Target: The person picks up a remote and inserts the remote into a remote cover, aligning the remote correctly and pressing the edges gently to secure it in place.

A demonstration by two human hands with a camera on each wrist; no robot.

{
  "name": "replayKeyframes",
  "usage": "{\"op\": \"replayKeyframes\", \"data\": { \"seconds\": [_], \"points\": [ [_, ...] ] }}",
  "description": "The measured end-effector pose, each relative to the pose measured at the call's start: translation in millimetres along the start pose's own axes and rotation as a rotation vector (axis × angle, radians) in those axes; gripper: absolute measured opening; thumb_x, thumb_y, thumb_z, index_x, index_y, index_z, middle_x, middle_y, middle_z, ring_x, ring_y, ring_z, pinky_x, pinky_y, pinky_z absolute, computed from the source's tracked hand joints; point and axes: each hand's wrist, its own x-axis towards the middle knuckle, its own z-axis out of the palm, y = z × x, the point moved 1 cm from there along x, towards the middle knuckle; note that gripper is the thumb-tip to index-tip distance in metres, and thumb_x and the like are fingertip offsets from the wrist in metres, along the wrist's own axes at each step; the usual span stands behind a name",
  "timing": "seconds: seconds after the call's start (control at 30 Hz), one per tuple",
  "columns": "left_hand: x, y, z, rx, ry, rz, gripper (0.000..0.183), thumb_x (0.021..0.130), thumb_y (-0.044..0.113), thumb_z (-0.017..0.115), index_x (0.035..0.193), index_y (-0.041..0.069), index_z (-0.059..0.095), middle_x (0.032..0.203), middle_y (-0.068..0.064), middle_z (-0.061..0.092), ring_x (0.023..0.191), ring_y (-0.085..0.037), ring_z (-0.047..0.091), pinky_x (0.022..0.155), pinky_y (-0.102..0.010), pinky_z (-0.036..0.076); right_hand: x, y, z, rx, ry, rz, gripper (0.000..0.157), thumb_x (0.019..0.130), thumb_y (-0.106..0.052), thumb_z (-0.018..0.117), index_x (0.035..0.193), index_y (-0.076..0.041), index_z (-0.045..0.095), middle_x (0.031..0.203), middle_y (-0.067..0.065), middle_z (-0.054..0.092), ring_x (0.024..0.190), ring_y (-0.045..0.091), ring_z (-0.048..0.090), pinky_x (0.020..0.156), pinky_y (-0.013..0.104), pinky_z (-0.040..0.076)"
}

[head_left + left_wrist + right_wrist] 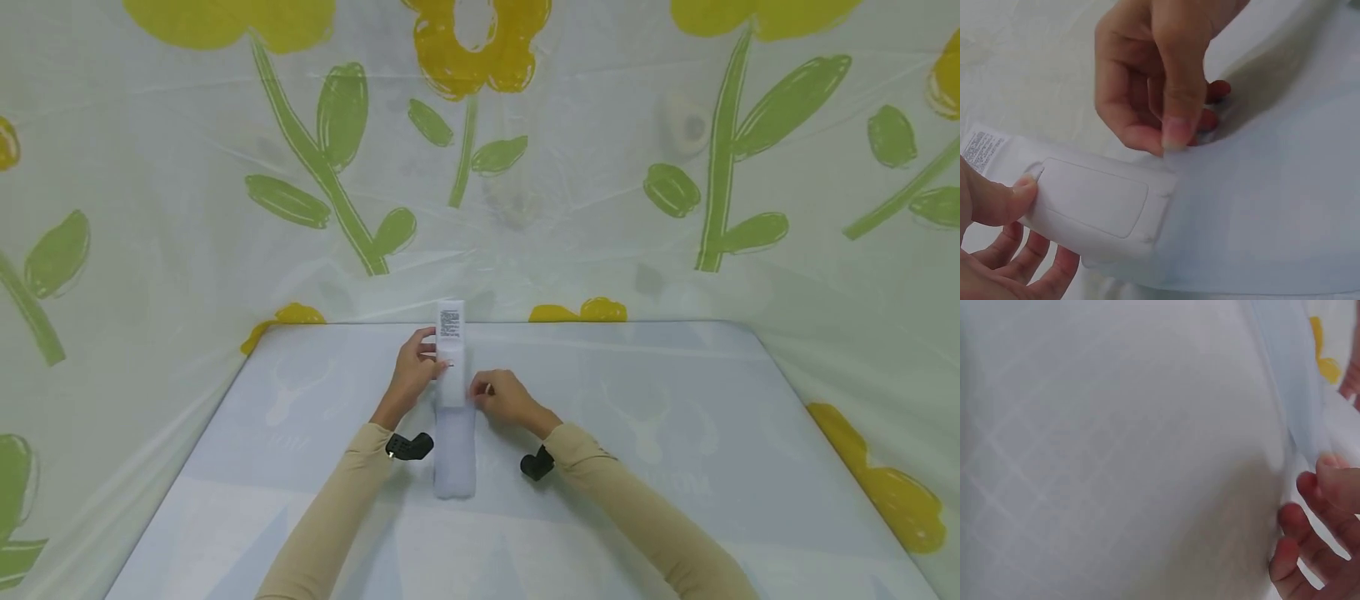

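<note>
A white remote control lies back side up, its battery cover and a small printed label showing. My left hand grips it from the left side, thumb on top near the cover's notch and fingers along the edge. A translucent, bluish plastic sleeve extends from the remote's near end toward me. With thumb and forefinger, my right hand pinches the sleeve's edge beside that end. The left wrist view shows the remote's end at the sleeve's mouth; how far it reaches inside I cannot tell.
The pale table has faint printed patterns, and its far edge lies just beyond the remote. A white cloth with flowers hangs behind the table and along both sides. Black wrist devices sit at the cuffs of both beige sleeves.
</note>
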Motion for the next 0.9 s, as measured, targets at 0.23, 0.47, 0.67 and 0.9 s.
{"op": "replayKeyframes", "data": {
  "seconds": [0.23,0.47,0.67,0.9],
  "points": [
    [0.1,2.3,2.5,0.018,-0.01,-0.004,0.059,0.078,-0.008,0.063,0.133,0.007,0.046,0.113,-0.022,0.056,0.09,-0.029,0.057,0.066,-0.03,0.048,-1,-3,0.3,0.076,0.027,0.019,0.009,0.085,0.001,0.065,0.081,-0.007,0.064,0.079,0.0,0.063,0.074,0.013,0.055,0.066,0.024,0.048],
    [-1.2,-2.3,1.7,-0.055,0.048,-0.107,0.06,0.079,-0.009,0.063,0.134,0.004,0.045,0.116,-0.021,0.054,0.091,-0.029,0.056,0.07,-0.033,0.051,-3,-9,-1.1,0.338,0.005,0.226,0.01,0.087,-0.001,0.064,0.096,-0.002,0.062,0.086,0.009,0.066,0.069,0.017,0.06,0.056,0.028,0.05],
    [-4.2,-3.6,2.4,-0.131,0.056,-0.147,0.058,0.08,-0.011,0.062,0.133,0.0,0.043,0.115,-0.021,0.052,0.088,-0.027,0.057,0.07,-0.035,0.055,-2,-10,3.1,0.573,0.01,0.346,0.035,0.084,-0.008,0.07,0.115,0.001,0.055,0.093,0.015,0.066,0.073,0.021,0.063,0.06,0.035,0.056],
    [-9.6,-0.9,1.2,-0.109,0.036,-0.163,0.057,0.079,-0.007,0.064,0.132,0.001,0.045,0.116,-0.021,0.053,0.092,-0.029,0.058,0.073,-0.036,0.055,-1,-13,6.7,0.552,0.032,0.384,0.037,0.078,-0.005,0.074,0.111,0.001,0.058,0.093,0.012,0.063,0.073,0.02,0.062,0.059,0.034,0.056]
  ]
}}
